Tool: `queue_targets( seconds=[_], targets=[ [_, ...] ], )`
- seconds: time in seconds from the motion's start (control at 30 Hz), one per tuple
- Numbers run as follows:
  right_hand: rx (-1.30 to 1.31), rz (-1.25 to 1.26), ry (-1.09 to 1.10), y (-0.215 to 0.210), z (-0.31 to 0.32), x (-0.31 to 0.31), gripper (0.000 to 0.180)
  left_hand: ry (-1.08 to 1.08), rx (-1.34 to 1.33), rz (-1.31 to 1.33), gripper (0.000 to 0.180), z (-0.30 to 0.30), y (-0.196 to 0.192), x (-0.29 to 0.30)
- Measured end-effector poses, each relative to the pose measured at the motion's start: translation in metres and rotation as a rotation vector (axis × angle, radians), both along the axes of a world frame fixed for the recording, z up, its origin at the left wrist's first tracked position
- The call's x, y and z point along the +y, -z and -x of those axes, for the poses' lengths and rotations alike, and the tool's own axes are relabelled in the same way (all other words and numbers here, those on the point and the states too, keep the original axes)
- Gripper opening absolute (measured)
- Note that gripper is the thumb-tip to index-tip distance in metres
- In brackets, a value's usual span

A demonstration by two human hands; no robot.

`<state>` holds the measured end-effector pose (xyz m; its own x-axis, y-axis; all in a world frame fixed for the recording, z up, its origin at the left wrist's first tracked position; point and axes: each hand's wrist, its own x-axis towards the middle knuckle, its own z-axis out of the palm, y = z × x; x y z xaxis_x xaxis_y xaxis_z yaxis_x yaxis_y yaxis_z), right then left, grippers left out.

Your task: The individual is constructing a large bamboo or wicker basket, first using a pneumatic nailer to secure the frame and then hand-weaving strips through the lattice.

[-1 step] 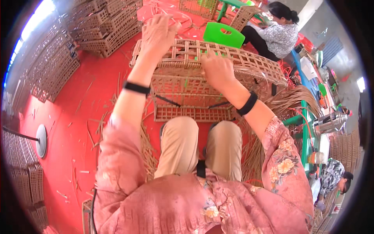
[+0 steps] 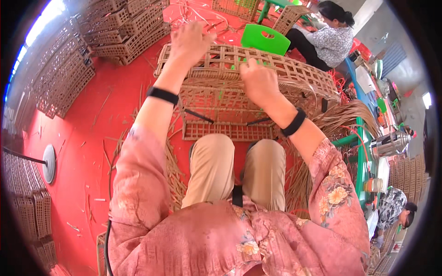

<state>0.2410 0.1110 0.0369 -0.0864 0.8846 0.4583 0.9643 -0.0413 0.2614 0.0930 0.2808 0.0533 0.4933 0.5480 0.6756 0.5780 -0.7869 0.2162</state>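
A brown woven wicker basket (image 2: 290,71) with an open lattice side stands in front of my knees. My left hand (image 2: 189,43) is raised over its far left end, with the fingers bent and the tips turned away. Whatever those fingers hold is hidden. My right hand (image 2: 258,82) is closed at the upper lattice edge near the basket's middle, thumb and fingers pressed together on the weave. Lower down, two dark straps or rods (image 2: 199,116) slant across the basket's front, above a lattice strip (image 2: 225,132) along its bottom.
Stacked wicker baskets (image 2: 122,34) stand at the far left, more along the left edge. A green plastic stool (image 2: 264,39) is behind my basket, near a seated person (image 2: 334,37). Loose cane strips (image 2: 350,115) and a metal flask (image 2: 390,143) lie to the right.
My left hand has shifted slightly right and nearer. The right hand stays at the basket's edge, almost unmoved.
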Motion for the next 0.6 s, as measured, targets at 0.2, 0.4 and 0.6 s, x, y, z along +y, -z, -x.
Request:
queue_targets(
  seconds=[0.2, 0.4, 0.6],
  targets=[
    [0.063, -0.077, 0.060, 0.005, 0.017, -0.080, 0.010, -0.037, 0.412, 0.246, 0.059, 0.000, 0.039, 0.008],
    [0.039, 0.267, 0.226, 0.010, 0.031, -0.146, 0.003, -0.054, 0.428, 0.208, 0.059, 0.011, 0.035, -0.008],
    [0.084, 0.188, 0.101, -0.008, 0.082, -0.201, 0.004, -0.066, 0.357, 0.253, 0.060, 0.022, 0.034, -0.021]
  ],
)
